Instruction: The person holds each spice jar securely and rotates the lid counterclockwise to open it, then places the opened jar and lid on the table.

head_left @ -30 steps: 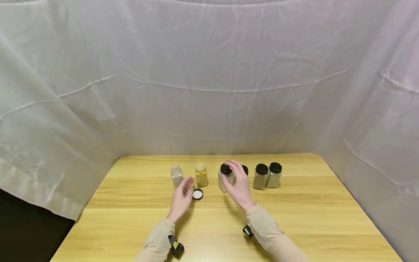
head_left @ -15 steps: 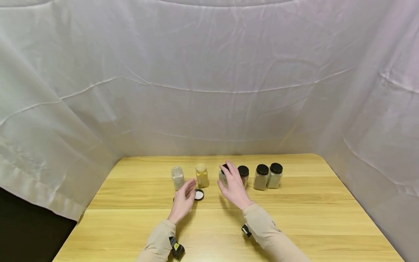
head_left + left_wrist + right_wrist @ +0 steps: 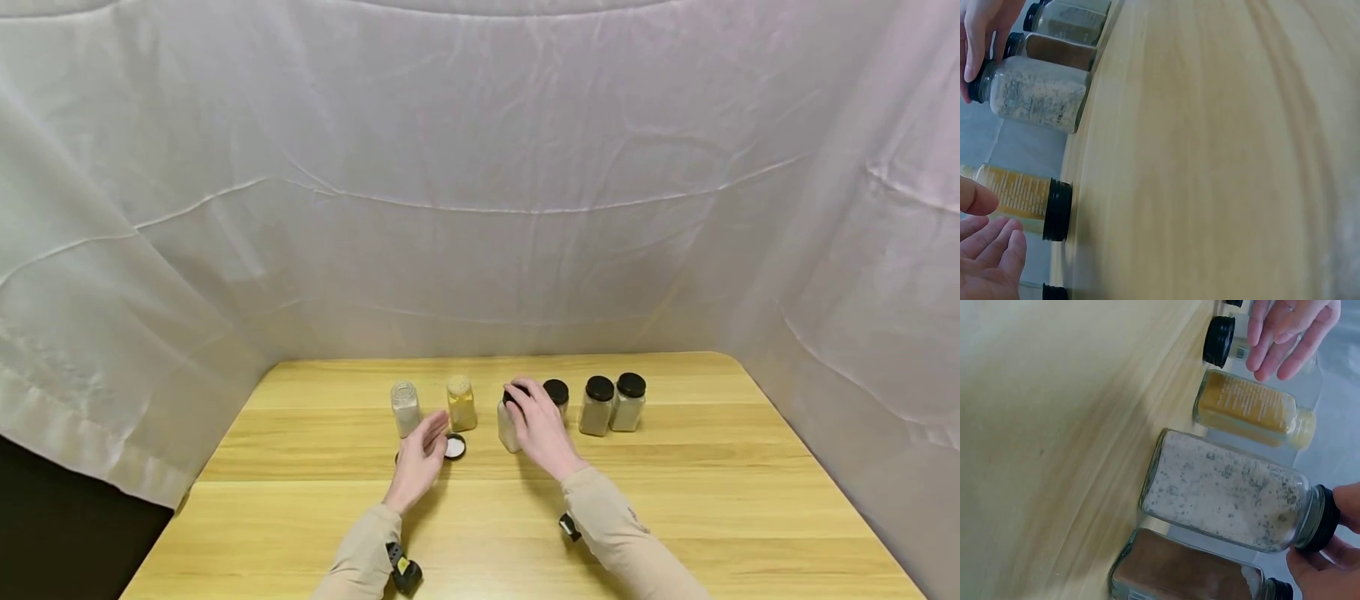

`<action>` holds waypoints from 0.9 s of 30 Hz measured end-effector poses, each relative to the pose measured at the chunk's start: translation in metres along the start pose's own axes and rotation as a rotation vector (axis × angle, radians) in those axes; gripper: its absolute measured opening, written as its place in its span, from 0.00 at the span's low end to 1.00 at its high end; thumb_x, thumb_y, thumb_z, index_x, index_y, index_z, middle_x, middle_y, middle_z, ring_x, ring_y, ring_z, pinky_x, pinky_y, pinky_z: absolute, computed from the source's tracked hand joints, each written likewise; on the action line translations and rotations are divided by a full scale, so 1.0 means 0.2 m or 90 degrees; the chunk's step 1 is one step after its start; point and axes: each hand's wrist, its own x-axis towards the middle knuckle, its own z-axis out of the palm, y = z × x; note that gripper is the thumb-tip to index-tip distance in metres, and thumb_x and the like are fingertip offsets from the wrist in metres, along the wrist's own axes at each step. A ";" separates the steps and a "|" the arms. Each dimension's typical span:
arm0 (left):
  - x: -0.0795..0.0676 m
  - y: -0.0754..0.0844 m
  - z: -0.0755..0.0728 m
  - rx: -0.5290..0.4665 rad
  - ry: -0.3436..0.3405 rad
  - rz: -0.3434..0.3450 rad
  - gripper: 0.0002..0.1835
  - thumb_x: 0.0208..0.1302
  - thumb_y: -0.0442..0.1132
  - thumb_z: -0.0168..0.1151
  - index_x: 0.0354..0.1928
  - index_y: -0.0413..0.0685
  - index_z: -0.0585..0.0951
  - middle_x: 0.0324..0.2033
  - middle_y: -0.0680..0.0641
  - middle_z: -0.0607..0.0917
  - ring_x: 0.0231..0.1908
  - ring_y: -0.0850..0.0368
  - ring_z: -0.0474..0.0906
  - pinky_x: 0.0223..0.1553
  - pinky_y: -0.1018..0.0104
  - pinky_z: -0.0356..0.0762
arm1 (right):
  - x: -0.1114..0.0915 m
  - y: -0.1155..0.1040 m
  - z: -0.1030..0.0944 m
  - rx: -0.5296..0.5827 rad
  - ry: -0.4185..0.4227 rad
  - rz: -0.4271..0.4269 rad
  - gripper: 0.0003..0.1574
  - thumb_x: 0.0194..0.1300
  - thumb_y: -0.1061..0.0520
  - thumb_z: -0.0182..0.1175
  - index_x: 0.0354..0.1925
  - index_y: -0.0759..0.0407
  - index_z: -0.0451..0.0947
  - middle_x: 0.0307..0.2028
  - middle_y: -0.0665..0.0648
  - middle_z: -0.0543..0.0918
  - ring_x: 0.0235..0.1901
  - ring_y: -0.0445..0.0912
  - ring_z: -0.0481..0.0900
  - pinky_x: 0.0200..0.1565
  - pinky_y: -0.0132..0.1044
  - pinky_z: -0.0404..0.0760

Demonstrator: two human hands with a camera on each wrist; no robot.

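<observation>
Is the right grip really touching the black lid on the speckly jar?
Touching. The right wrist view shows the right grip holding the black lid of the speckly jar, fingers against its edge with no gap.

Both forearms are clothed in long, pale beige sleeves of softly creased cloth. The left sleeve [image 3: 360, 546] is seen at seven o'clock in the head view, the right sleeve [image 3: 611, 525] at five. Both are ended at the wrists, and the hands are left bare. At the left sleeve's four o'clock side a black, blocky device [image 3: 407, 577] is worn, marked with a yellow patch [image 3: 402, 564]. A smaller-looking black unit [image 3: 570, 528] with a pale patch is shown at the right sleeve's nine o'clock side.
</observation>
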 end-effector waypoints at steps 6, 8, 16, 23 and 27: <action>0.00 -0.01 0.00 0.009 0.026 0.000 0.22 0.69 0.24 0.54 0.65 0.32 0.73 0.60 0.31 0.80 0.62 0.38 0.78 0.66 0.52 0.76 | 0.00 0.01 -0.05 0.080 -0.034 0.075 0.17 0.66 0.61 0.66 0.53 0.64 0.83 0.53 0.64 0.82 0.54 0.59 0.80 0.56 0.55 0.83; 0.00 -0.01 0.00 0.012 0.045 0.001 0.21 0.68 0.23 0.55 0.62 0.32 0.75 0.56 0.32 0.83 0.58 0.38 0.81 0.64 0.51 0.79 | 0.00 0.02 -0.06 0.099 -0.044 0.099 0.18 0.64 0.61 0.68 0.52 0.62 0.83 0.52 0.63 0.82 0.54 0.59 0.80 0.57 0.56 0.82; 0.00 0.02 0.01 0.010 0.074 0.019 0.16 0.68 0.24 0.56 0.56 0.35 0.80 0.46 0.35 0.86 0.51 0.41 0.85 0.59 0.51 0.83 | -0.03 0.04 -0.10 0.132 -0.062 0.091 0.20 0.61 0.56 0.72 0.52 0.59 0.84 0.49 0.57 0.82 0.45 0.50 0.79 0.44 0.42 0.80; 0.00 0.03 0.01 0.028 0.077 0.056 0.14 0.68 0.24 0.56 0.53 0.35 0.81 0.43 0.37 0.87 0.46 0.45 0.86 0.56 0.60 0.85 | -0.06 0.09 -0.14 0.181 -0.125 0.077 0.23 0.66 0.53 0.68 0.58 0.56 0.82 0.56 0.57 0.83 0.57 0.55 0.80 0.59 0.54 0.80; 0.00 0.04 0.01 0.028 0.075 0.066 0.13 0.69 0.25 0.56 0.53 0.33 0.81 0.43 0.37 0.88 0.46 0.45 0.86 0.56 0.63 0.84 | -0.06 0.11 -0.16 0.218 -0.165 0.102 0.26 0.67 0.54 0.67 0.62 0.55 0.79 0.61 0.59 0.81 0.64 0.59 0.76 0.67 0.61 0.73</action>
